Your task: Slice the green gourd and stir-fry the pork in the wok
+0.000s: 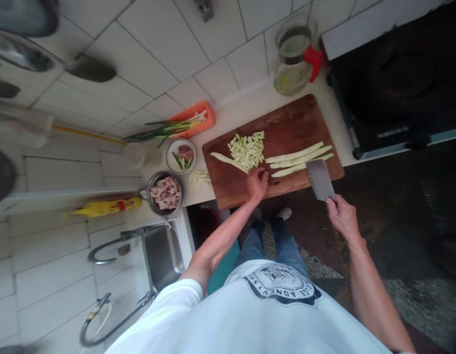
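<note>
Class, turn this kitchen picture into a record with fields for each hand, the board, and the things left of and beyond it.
Left hand: curled over the cutting board, beside chopped pieces
Right hand: holds a cleaver by its handle
Board: bears the pale-green pieces and several long strips
Left of board: saucepan of meat chunks, small bowl, orange basket of scallions
Beyond board: glass pitcher with red handle

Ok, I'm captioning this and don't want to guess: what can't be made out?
In the head view:
- Handle of the broad grey metal cleaver: mostly hidden by the right hand.
- Any lettering on the yellow plastic bottle: too small and blurred.
- Wide black stove: cut off by the picture's right edge.
- Left hand: too small to tell whether it touches the chopped pale-green pieces.
</note>
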`<action>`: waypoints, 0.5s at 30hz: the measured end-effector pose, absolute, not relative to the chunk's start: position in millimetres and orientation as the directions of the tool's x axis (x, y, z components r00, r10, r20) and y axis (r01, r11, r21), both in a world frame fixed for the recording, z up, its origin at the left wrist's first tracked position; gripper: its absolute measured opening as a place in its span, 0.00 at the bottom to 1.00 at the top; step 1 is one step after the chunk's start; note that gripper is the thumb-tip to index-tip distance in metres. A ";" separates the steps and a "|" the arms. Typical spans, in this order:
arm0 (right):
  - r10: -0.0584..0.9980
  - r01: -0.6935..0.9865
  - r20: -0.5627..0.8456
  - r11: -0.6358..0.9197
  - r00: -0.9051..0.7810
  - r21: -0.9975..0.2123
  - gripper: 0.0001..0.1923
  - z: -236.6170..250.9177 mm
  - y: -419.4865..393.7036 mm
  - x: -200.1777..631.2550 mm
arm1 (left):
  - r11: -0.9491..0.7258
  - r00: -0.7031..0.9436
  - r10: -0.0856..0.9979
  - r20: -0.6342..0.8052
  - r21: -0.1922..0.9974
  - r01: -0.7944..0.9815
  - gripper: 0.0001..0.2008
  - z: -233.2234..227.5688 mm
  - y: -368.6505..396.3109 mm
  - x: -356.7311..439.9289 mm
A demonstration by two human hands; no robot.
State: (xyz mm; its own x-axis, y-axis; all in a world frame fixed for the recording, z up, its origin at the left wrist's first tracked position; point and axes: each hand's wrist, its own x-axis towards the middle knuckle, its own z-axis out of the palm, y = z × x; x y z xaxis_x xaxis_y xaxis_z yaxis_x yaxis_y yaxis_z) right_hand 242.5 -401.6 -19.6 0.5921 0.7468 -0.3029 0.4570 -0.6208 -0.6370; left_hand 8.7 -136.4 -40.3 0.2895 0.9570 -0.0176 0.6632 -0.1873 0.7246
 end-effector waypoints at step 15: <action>0.688 0.092 -0.459 -0.604 0.563 -0.792 0.25 -24.0 -399.8 82.3 | -0.738 0.792 0.597 -0.126 0.300 0.604 0.15 -33.3 8.4 -148.0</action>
